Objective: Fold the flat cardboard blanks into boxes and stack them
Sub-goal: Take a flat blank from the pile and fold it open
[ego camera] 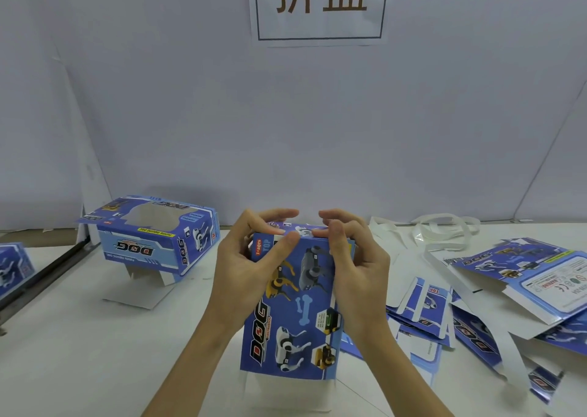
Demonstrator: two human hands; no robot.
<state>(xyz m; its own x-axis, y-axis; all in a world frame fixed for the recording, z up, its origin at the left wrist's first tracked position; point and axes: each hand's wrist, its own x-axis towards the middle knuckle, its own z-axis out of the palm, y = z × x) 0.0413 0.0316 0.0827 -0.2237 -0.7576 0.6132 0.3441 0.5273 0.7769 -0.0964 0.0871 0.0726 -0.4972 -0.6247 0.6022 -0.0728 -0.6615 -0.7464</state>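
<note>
At the far left edge of the white table [79, 337], a sliver of a blue printed box [14, 266] shows, cut off by the frame. Further right, a folded box [152, 235] with a clear window in its top face sits toward the back, near the wall, with white flaps poking out beneath it.

At centre, a person works on a partly folded box [289, 308], blue and printed with robot dogs and the word "DOG", held on end just in front of them, its white lower flap hanging toward the table. The left hand [251, 264] grips the box's upper left corner, thumb pressed against the front panel near the top edge, fingers curled over the top. The right hand [352, 258] holds the upper right corner the same way, thumb on the front, fingers arched over the top edge; the two sets of fingertips nearly meet.

To the right, a loose pile of flat blanks [476, 308] lies spread over the table, overlapping one another. Behind them lie white strapping bands [441, 229]. On the wall above hangs a paper sign [320, 7].
</note>
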